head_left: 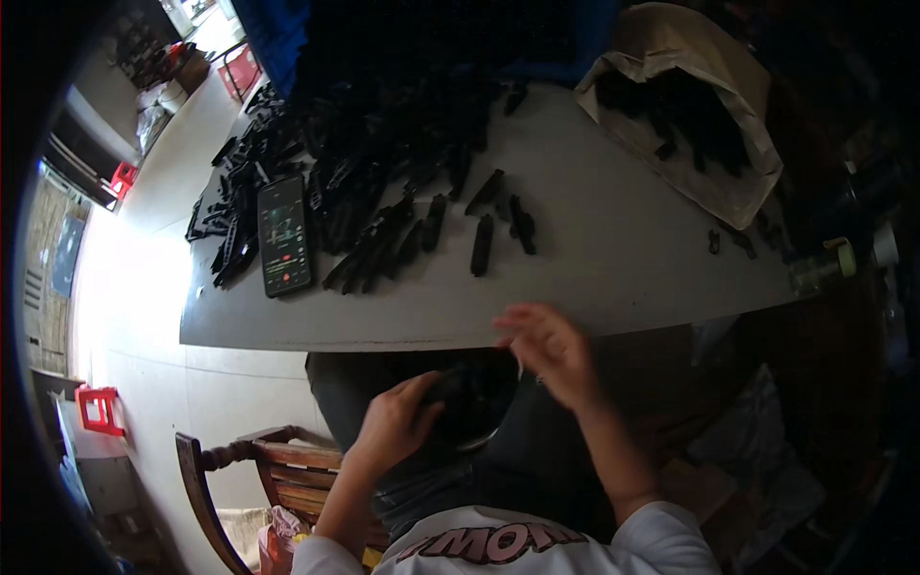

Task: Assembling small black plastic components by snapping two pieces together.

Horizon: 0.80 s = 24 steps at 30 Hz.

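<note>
Above my lap, my left hand is closed, thumb and fingers around a black plastic part whose shape is lost in the shadow. My right hand is raised at the table's front edge, slightly blurred, with its fingers apart and nothing visible in them. A dark round container, only its pale lower rim showing clearly, rests between my thighs. On the grey table lies a big heap of black plastic parts. A few loose black parts lie at the heap's near right side.
A phone with a lit screen lies against the heap. At the far right, a brown paper sack holds more black parts. A greenish clear container is by the right table edge. A wooden chair stands at my left, red stools beyond.
</note>
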Tool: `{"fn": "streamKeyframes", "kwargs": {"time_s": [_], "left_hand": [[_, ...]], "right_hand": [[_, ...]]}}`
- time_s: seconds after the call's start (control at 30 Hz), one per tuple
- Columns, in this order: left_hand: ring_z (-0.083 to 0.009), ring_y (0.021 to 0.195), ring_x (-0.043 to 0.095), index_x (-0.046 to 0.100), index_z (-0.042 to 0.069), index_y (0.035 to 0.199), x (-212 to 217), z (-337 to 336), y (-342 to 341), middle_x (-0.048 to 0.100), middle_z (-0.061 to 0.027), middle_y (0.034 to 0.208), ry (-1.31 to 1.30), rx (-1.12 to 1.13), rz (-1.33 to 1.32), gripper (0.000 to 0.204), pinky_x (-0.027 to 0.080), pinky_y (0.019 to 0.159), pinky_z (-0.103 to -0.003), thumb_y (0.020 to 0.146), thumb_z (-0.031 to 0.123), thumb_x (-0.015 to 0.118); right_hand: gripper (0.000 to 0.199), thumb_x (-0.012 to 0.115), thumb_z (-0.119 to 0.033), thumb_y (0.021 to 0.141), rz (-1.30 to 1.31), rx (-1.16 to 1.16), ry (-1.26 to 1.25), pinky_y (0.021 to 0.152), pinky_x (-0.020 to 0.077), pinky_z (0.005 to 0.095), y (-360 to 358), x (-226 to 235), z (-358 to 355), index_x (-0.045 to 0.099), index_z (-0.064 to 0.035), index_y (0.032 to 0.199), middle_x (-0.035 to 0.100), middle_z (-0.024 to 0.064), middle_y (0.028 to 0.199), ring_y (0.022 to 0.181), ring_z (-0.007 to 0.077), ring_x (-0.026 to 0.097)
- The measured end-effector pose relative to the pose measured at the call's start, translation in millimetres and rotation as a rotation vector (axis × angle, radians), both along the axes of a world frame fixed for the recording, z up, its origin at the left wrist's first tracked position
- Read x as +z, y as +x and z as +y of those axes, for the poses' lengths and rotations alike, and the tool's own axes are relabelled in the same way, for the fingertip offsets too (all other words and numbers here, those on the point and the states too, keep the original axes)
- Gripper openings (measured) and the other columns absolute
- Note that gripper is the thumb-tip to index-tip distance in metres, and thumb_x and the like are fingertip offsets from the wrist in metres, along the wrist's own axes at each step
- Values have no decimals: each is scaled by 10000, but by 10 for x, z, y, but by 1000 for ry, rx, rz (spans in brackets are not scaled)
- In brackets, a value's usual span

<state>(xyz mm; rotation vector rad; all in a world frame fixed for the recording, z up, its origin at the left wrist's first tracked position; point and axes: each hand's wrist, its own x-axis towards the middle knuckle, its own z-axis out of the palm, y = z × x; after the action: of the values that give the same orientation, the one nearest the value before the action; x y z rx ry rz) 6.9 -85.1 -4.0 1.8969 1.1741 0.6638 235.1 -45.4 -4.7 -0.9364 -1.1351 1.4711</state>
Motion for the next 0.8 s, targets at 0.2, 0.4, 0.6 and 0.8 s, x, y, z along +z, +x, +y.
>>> {"fn": "streamKeyframes", "kwargs": {"time_s": [0.2, 0.4, 0.6, 0.8], "left_hand": [[-304, 728, 592, 608, 33, 927, 35, 258, 96, 600, -126, 814, 379, 179, 190, 174, 478, 645, -364, 758, 72, 619], [-292, 608, 569, 618, 51, 815, 147, 854, 460, 581, -91, 687, 409, 241, 226, 53, 439, 549, -355, 765, 62, 605], [-307, 579, 567, 619, 20, 797, 72, 1107, 471, 575, -144, 663, 307, 236, 197, 64, 421, 520, -364, 781, 49, 564], [-299, 515, 541, 614, 27, 755, 103, 1136, 514, 545, -124, 606, 160, 214, 258, 60, 407, 480, -354, 753, 71, 574]], "right_hand": [[313, 560, -254, 895, -343, -559, 141, 902, 405, 286, 1019, 92, 894, 568, -16, 1097, 602, 76, 1072, 996, 166, 559], [425, 577, -319, 876, -763, -792, 242, 959, 361, 330, 1939, 43, 1974, 533, -35, 1189, 521, 108, 1222, 1150, 226, 474], [595, 534, -421, 869, -964, -1105, 22, 1006, 319, 406, 3265, -14, 2788, 387, -79, 1334, 373, 147, 1371, 1232, 304, 384], [743, 483, -519, 862, -855, -1123, -133, 1054, 264, 405, 3891, -322, 3552, 219, -109, 1423, 226, 111, 1462, 1314, 286, 270]]}}
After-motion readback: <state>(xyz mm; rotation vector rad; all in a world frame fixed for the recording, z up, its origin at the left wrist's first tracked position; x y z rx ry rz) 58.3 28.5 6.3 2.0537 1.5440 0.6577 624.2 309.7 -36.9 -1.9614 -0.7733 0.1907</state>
